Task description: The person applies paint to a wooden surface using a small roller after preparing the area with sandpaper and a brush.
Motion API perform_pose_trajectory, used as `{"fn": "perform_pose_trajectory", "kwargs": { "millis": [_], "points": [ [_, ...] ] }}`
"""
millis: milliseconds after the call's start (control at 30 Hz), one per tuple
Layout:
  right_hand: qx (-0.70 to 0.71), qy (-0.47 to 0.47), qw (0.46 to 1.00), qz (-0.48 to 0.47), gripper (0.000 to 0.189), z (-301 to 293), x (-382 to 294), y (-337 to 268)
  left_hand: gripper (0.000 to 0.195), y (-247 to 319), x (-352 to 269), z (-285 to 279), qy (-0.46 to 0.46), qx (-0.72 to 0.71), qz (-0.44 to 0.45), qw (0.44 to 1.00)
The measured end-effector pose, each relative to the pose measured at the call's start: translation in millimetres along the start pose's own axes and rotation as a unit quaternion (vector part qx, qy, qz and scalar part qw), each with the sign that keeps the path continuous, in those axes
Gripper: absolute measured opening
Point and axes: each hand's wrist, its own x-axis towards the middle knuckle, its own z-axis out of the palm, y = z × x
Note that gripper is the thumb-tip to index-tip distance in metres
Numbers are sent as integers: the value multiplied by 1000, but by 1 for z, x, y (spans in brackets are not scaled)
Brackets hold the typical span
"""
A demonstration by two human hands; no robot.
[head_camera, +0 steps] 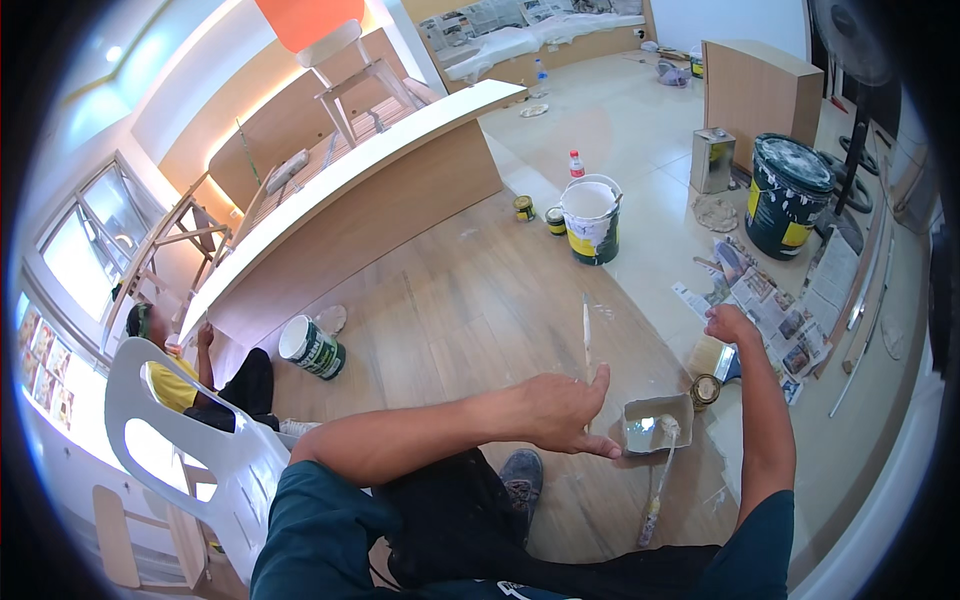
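Note:
My left hand (566,412) is palm down over the wood-look floor, thumb and forefinger spread. A thin pale-handled brush (586,330) passes behind it; whether the hand grips it is unclear. Close by is a cut-open tray (628,442) with whitish liquid, a small roller or brush (660,487) resting in it. My right hand (729,324), fingers curled, is over the edge of newspaper sheets (772,319); its grip is hidden. Just below it in view are a wide paintbrush (706,356) with a blue handle and a small open can (705,390).
A white-smeared bucket (592,232), small tins (523,208) and a bottle (576,163) stand ahead. A large paint pail (787,199) and metal can (712,161) are at right. At left are another bucket (311,349), a plastic chair (225,465) and a seated person (176,375).

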Motion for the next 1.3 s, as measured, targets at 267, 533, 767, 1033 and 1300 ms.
{"fn": "perform_pose_trajectory", "kwargs": {
  "millis": [267, 533, 767, 1033, 1300],
  "points": [
    [-28, -3, 1000, -1, 49, 4, 3, 18, 120, -2, 2, 1, 5, -1, 1, 1000],
    [-14, 17, 1000, -2, 51, 5, -3, 23, 119, -2, 6, -1, 4, -19, -1, 1000],
    [-37, 24, 998, -53, 42, 31, 26, 16, 121, -8, -6, 0, -12, -63, -10, 998],
    [29, 15, 997, -69, 44, 89, 41, 46, 129, -10, 10, 20, 17, -105, -47, 993],
    [-15, 151, 977, -152, 44, 70, 63, 96, 132, -8, 7, 4, 16, -96, -14, 995]
  ]
}}
